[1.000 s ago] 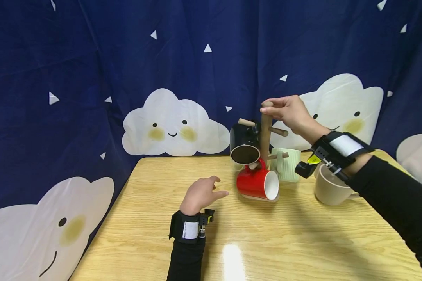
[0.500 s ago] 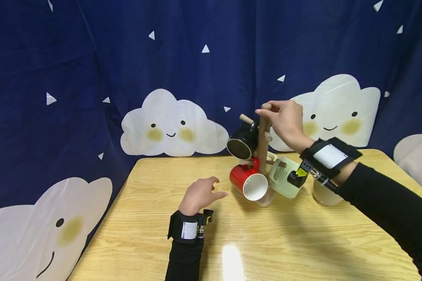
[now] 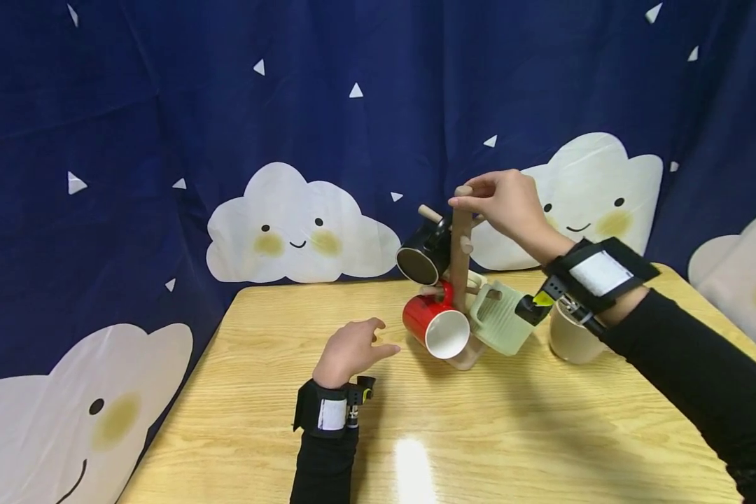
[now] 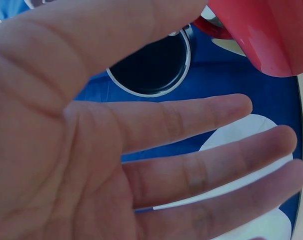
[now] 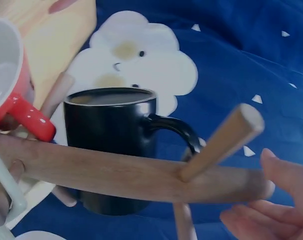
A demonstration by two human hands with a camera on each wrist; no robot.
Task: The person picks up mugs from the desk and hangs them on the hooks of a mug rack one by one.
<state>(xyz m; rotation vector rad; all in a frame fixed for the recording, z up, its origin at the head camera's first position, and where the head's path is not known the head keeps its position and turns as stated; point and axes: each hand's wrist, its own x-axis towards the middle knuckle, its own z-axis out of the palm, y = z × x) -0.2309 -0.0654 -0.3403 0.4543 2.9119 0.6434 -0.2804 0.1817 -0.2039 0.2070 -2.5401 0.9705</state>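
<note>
Pale wood-grain table [image 3: 472,427]; on it wooden mug stand [image 3: 460,262], off-white mug [image 3: 570,339] nearby.

Navy curtain [image 3: 315,133] — cloud-patterned — backs the wooden table [image 3: 479,427].

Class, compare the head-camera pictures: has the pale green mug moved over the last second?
Yes: judged against the far edge of the table, the pale green mug has come toward the person, sitting lower in the view.
</note>
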